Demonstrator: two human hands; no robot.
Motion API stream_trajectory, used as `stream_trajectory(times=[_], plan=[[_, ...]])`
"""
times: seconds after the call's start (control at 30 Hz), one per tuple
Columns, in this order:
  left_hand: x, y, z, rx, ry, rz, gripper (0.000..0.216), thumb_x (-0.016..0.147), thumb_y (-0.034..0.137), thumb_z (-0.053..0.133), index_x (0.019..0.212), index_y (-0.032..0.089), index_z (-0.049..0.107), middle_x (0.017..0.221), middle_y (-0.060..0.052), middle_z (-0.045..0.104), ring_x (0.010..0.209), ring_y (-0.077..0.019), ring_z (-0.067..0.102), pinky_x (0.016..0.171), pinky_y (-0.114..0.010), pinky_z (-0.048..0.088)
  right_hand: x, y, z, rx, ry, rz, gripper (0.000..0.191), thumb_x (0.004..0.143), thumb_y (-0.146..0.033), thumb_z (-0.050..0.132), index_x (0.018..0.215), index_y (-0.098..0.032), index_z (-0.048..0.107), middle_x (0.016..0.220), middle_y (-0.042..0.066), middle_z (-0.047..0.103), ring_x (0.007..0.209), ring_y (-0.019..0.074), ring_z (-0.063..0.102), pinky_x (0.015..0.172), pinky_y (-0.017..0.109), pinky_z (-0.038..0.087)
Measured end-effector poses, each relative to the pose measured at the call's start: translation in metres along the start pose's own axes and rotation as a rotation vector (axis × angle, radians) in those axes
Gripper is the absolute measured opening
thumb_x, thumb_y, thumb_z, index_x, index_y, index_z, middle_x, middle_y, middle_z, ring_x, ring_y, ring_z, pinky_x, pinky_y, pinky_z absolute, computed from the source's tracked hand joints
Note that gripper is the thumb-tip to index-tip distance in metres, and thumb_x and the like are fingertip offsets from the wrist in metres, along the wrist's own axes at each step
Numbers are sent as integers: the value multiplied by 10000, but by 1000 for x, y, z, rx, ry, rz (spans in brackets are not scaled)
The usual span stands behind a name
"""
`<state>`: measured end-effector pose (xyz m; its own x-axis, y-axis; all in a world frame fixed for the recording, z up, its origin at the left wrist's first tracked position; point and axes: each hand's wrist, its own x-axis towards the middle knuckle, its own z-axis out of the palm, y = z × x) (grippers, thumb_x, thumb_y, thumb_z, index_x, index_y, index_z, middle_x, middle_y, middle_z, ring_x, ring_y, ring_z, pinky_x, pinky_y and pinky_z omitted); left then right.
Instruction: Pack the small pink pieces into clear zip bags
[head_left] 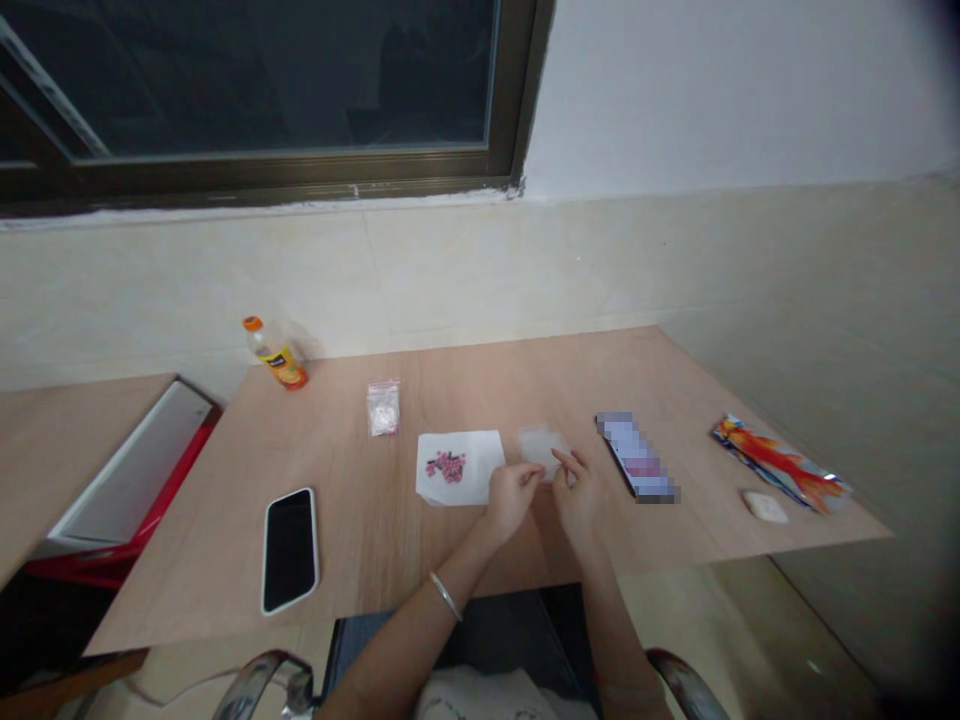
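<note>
My left hand (514, 496) is at the middle of the table, thumb and fingertips pinched together. Whatever lies in that pinch is too small to make out. Close on its right is my right hand (577, 495), its fingers bent and apart, with nothing visible between them. Just beyond both hands lies a translucent sheet or small bag (536, 442), partly covered by the fingers. To the left of my left hand rests a white paper (480, 455) bearing a cluster of small pink pieces or a pink flower design (450, 467) with dark bits.
A zip bag of pale contents (384, 410) and an orange drink bottle (281, 365) are farther back. A white-edged phone (290, 550) lies left. Rightward are another phone with its screen lit (636, 458), a goldfish-printed packet (780, 465) and a small white object (765, 507).
</note>
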<state>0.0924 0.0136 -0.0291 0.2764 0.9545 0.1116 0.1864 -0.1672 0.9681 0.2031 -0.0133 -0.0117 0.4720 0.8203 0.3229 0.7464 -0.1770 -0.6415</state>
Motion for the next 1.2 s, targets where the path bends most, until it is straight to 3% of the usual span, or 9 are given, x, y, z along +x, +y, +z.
stream_trajectory(times=[0.17,0.27,0.4,0.6,0.77,0.87,1.03,1.2], plan=[[3,19,-6,-105,123,-26,101,776,201,587,736,169,674,780,-58,721,751,-186,668,711,-296,527,-3,-17,-9,154,168,20,446,791,-262,407,1182,-150,590,1173,159,561,1035,271,551,858,424,440],[3,34,-11,-155,179,-31,73,774,220,591,723,171,613,750,-43,694,750,-175,662,704,-276,513,-7,-32,-13,266,193,118,449,801,-319,453,1207,-143,531,1077,152,565,899,243,578,746,382,472],[1,53,-17,-177,220,-29,60,771,223,580,730,192,549,679,-3,644,683,-159,639,643,-246,482,-12,-50,-12,588,80,235,381,796,-441,533,1066,-172,519,878,67,597,719,177,586,600,287,477],[-9,59,-37,-115,289,3,56,708,185,616,683,194,566,711,-4,636,710,-157,604,696,-252,460,-16,-66,-6,785,-135,219,322,754,-492,606,753,-170,600,737,41,638,708,180,601,641,299,500],[-20,47,-64,-129,268,-20,92,705,241,632,672,160,661,700,-43,695,680,-169,636,688,-271,488,-19,-77,-1,943,-389,276,381,723,-516,631,850,-163,698,847,66,709,778,213,649,667,338,552],[-26,43,-80,-121,295,-51,156,718,292,635,712,151,700,730,-64,723,704,-186,656,684,-280,493,-22,-83,6,1008,-434,324,392,684,-506,671,903,-183,705,926,66,722,820,229,668,672,362,574],[-31,48,-101,-66,405,-89,172,754,289,602,748,143,692,716,-62,716,665,-178,651,645,-273,485,-28,-94,16,977,-345,297,354,702,-428,681,958,-190,624,780,33,714,664,187,667,571,307,556],[-40,64,-107,185,421,20,164,833,280,540,814,171,660,794,-49,703,753,-181,645,722,-294,479,-32,-111,13,725,-178,51,154,768,-342,625,824,-208,575,780,16,648,654,148,618,516,234,486]])
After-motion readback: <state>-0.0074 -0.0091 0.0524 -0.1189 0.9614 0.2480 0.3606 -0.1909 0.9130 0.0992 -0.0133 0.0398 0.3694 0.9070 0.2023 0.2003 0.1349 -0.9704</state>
